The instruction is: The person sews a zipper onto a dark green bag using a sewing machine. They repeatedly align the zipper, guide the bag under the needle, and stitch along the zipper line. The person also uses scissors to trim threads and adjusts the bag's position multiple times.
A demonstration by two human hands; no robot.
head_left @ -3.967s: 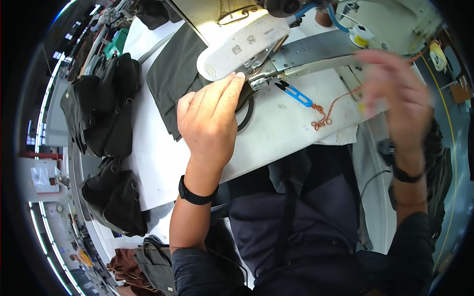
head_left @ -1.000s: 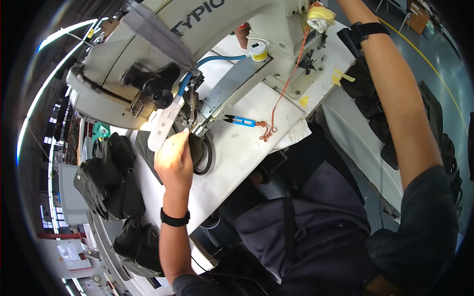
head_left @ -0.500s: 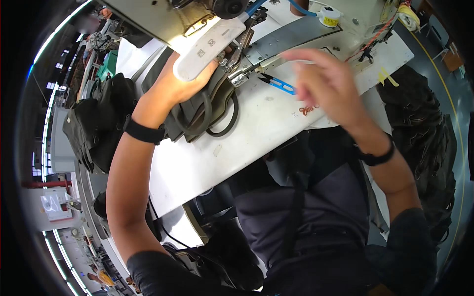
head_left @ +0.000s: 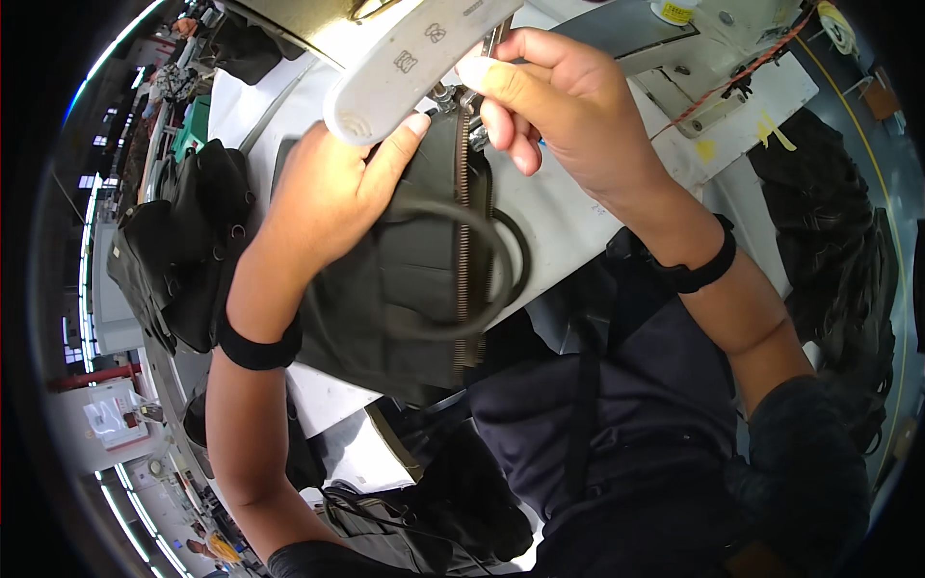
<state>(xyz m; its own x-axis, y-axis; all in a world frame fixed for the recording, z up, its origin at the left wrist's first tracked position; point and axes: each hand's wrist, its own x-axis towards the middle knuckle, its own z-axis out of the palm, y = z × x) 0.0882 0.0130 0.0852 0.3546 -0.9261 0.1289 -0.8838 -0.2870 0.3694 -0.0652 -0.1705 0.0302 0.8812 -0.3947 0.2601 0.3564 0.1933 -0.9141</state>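
Note:
My left hand (head_left: 332, 197) presses flat on a dark green fabric piece (head_left: 400, 289) with a zipper (head_left: 465, 231) running down it and a black looped cord on top. My right hand (head_left: 559, 106) pinches the fabric's top edge right at the needle area, under the white guard (head_left: 414, 48) of the sewing machine. Both wrists carry black bands. The needle itself is hidden behind my fingers.
A heap of black bags (head_left: 173, 241) lies left on the white table (head_left: 568, 222). More black fabric (head_left: 833, 222) is piled at the right. An orange thread (head_left: 718, 87) runs across the machine bed. My dark apron fills the lower middle.
My head has moved closer to the machine. My right hand came from the table's right side to the needle area, and my left hand slid down onto the fabric.

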